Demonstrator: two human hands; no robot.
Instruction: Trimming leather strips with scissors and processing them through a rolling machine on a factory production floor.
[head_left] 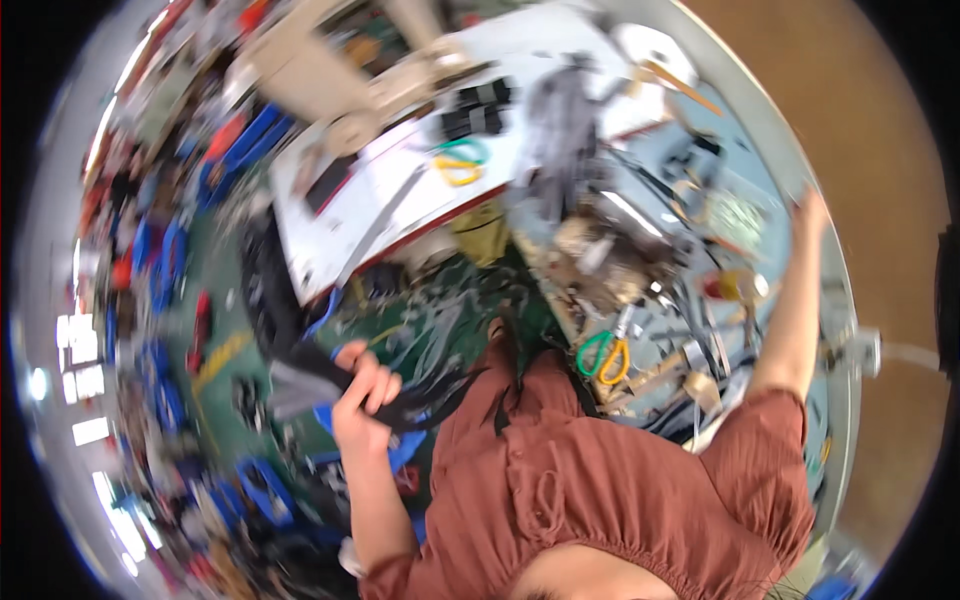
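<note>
My left hand [364, 394] is closed around a bundle of long black strips [268, 290], held to the left of my body. The strips hang over the hand, and their loose ends trail toward my lap; they look like fabric or webbing. My right arm stretches far out to the right. At its end, my right hand [811, 212] is at the raised rim [838, 275] of the blue-grey worktop. Its fingers are small and blurred, so their grip does not show. A clutter of tools and scraps lies on the worktop left of that arm.
A beige sewing machine [310, 75] stands on the white table [350, 235]. Scissors [460, 165] with green and yellow handles lie there; similar scissors [606, 358] lie on the worktop. A yellow-and-red container [735, 287] is near my right forearm. Scraps litter the green floor [215, 270].
</note>
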